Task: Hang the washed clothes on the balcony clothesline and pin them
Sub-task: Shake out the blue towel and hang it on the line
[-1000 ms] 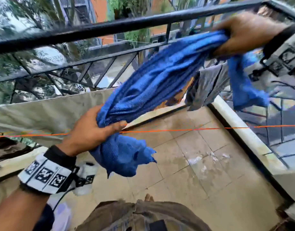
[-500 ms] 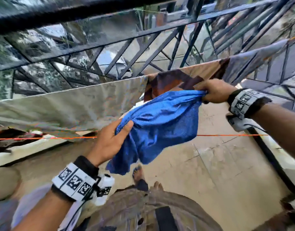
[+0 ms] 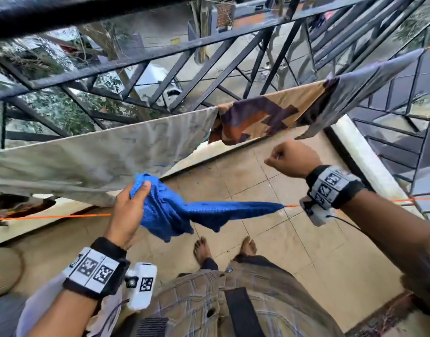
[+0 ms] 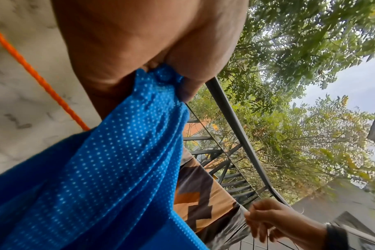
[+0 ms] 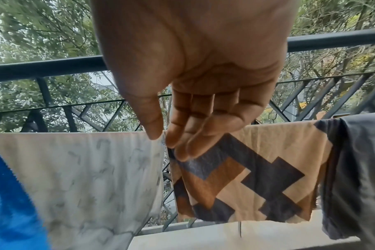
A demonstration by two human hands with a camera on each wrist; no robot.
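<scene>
Blue cloth [image 3: 184,212] bunched in left grip [image 3: 129,212], draped over clothesline [image 3: 51,217].

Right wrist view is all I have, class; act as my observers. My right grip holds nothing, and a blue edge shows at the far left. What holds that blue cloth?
Observer: The left grip holds the blue cloth by its bunched end.
Operator: Is it on a line yet?
Observer: Yes, it lies over an orange line, nearer the person than the hung clothes.
Operator: Is it pinned?
Observer: No pin shows on it, and the cloth is bunched, not spread out.
</scene>
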